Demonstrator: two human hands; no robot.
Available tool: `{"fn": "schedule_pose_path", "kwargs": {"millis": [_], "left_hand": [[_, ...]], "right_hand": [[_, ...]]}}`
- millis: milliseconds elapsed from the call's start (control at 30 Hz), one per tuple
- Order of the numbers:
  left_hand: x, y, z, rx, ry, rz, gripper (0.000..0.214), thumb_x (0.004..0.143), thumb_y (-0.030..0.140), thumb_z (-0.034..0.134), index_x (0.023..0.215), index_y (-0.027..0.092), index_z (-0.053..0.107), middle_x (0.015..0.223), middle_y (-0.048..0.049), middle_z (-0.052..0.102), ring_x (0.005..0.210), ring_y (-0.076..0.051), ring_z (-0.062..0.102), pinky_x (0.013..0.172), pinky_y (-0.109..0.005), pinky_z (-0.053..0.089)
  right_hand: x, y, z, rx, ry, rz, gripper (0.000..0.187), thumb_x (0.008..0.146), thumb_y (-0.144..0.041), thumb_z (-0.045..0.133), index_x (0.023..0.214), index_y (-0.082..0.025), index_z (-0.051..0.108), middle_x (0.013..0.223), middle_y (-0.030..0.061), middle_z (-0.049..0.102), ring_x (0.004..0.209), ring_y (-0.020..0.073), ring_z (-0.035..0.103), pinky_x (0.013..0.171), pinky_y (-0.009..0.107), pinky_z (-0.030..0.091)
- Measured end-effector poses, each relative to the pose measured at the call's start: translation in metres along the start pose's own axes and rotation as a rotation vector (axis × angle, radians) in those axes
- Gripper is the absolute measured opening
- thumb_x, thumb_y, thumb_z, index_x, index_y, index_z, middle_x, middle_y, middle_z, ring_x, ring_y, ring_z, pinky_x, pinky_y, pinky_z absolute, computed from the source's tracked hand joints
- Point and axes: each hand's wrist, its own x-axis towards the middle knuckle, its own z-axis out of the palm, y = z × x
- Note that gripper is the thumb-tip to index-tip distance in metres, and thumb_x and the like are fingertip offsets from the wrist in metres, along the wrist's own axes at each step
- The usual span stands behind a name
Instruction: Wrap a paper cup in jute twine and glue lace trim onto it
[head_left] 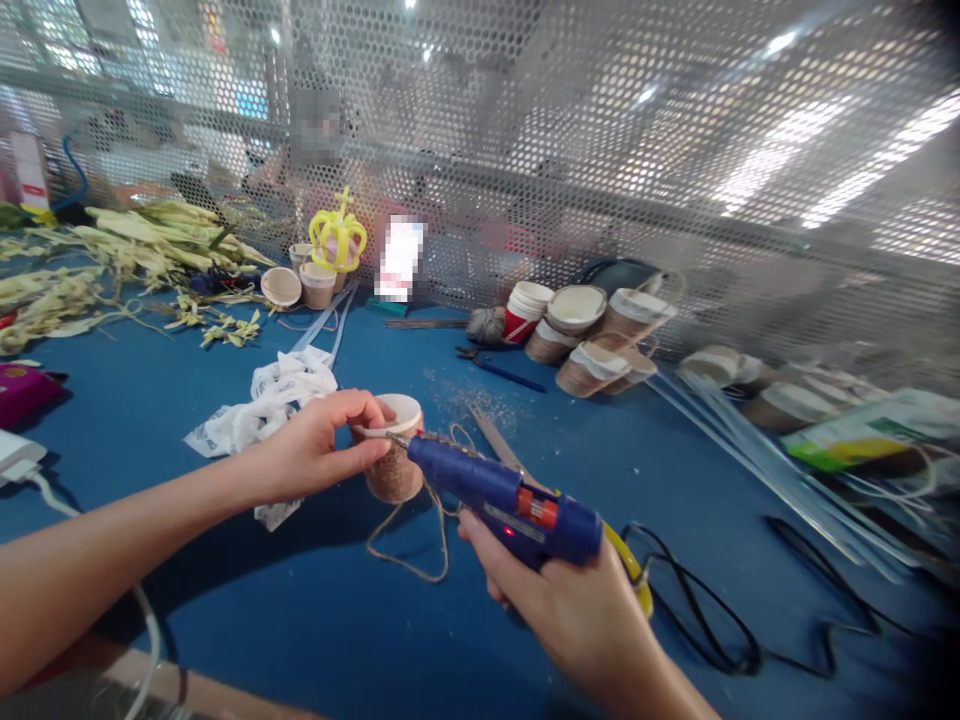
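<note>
A paper cup [396, 475] wrapped in brown twine stands in front of me, its rim pale. My left hand [330, 440] pinches the cup's left rim, fingers over the edge and thumb outside. In my right hand [540, 590] is a blue glue gun [502, 490] with a lit red light; its nozzle points left at the cup's upper side, close to my left thumb. Whether the tip touches the cup, I cannot tell. A loose twine tail [409, 575] loops on the table below the cup. Scissors [499, 440] with yellow handles lie partly hidden behind the glue gun.
Crumpled white plastic [277, 400] lies left of the cup. Several wrapped cups [592, 365], pliers [502, 372] and clear glue sticks [772, 470] are at the right. A black cord [697, 610] trails near my right wrist. Corn husks [157, 240] and a yellow crown [337, 240] stand back left, before a perforated metal screen [480, 120].
</note>
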Motion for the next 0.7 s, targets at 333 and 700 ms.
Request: {"fn": "schedule_pose_path", "kwargs": {"millis": [333,700], "left_hand": [[0.0,0.0,0.0,0.026,0.01,0.023,0.01,0.081,0.024,0.049,0.074,0.017,0.045,0.101,-0.0097,0.061,0.096,-0.02,0.056,0.082,-0.035,0.043],[0.0,-0.001,0.0,-0.046,-0.006,0.025,0.01,0.082,0.021,0.047,0.073,0.018,0.043,0.102,-0.01,0.062,0.103,-0.02,0.056,0.08,-0.033,0.047]], "right_hand": [[0.004,-0.003,-0.003,0.053,-0.014,0.007,0.015,0.069,-0.03,0.057,0.057,-0.021,0.059,0.044,-0.002,0.057,0.042,0.0143,0.057,0.04,0.022,0.047],[0.007,0.006,-0.004,0.112,0.003,0.228,0.024,0.066,-0.04,0.057,0.059,-0.018,0.058,0.032,-0.0055,0.047,0.029,0.0113,0.047,0.032,0.021,0.041]]}}
